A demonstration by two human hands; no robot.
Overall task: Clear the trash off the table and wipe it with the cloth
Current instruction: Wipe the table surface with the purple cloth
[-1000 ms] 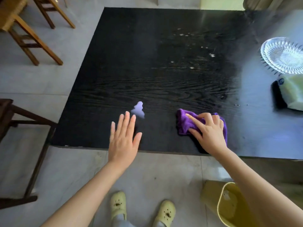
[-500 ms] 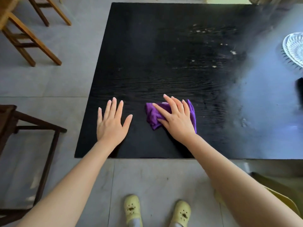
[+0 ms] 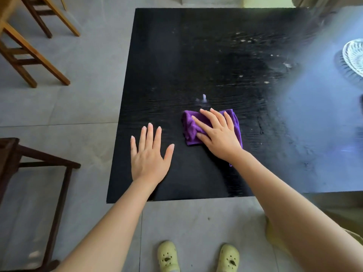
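Note:
A purple cloth (image 3: 189, 127) lies bunched on the black wooden table (image 3: 176, 55), near its front edge. My right hand (image 3: 218, 134) presses flat on the cloth, fingers spread and pointing up-left. My left hand (image 3: 149, 156) rests flat on the bare tabletop to the left of the cloth, fingers apart, holding nothing. Small pale crumbs (image 3: 247, 41) are scattered over the far right part of the table. A pale shiny spot (image 3: 204, 99) sits just beyond the cloth.
A clear glass plate (image 3: 353, 55) is at the table's right edge. Light wooden chair legs (image 3: 33, 54) stand at the upper left, a dark wooden stool (image 3: 39, 165) at the left. A yellow bin (image 3: 275, 238) shows partly behind my right arm. My feet (image 3: 198, 256) are below.
My right hand has slid the cloth leftward across the table toward my left hand, then slightly back. My left hand has come down flat on the tabletop. The view has shifted left.

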